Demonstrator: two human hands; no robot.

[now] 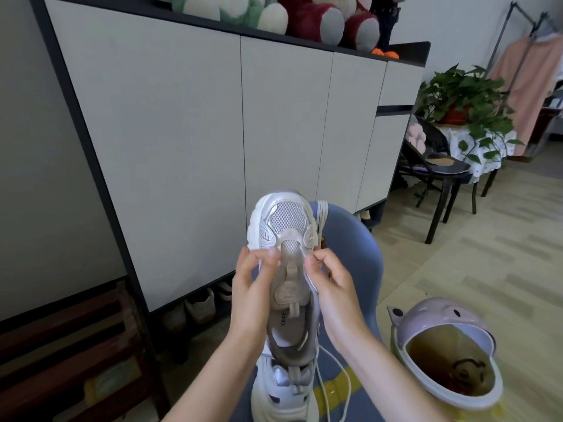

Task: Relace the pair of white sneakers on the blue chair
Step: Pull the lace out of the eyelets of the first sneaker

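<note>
Indoors, pale plank-pattern floor (475, 269); a tall cabinet (189, 141) with flat grey-white doors and dark frame fills the left and centre, plush toys (274, 13) lined along its top, shoes tucked in the gap beneath. Far right: dark chair (438, 172), leafy potted plant (466, 105) on a cloth-covered stand, open floor between them and the blue chair (359, 254). Blue chair has a rounded, smooth back. Just right of it sits a lilac bin (447, 348), lid tipped open, yellowish liner inside. One white sneaker (283, 239), mesh toe, chunky ribbed sole, is held up over the seat, toe away, eyelets unlaced. Left hand (253, 287) and right hand (332, 284) each pinch its upper beside the tongue. Second sneaker (280, 388) rests on the seat below, thin white lace (332, 379) trailing loose
</note>
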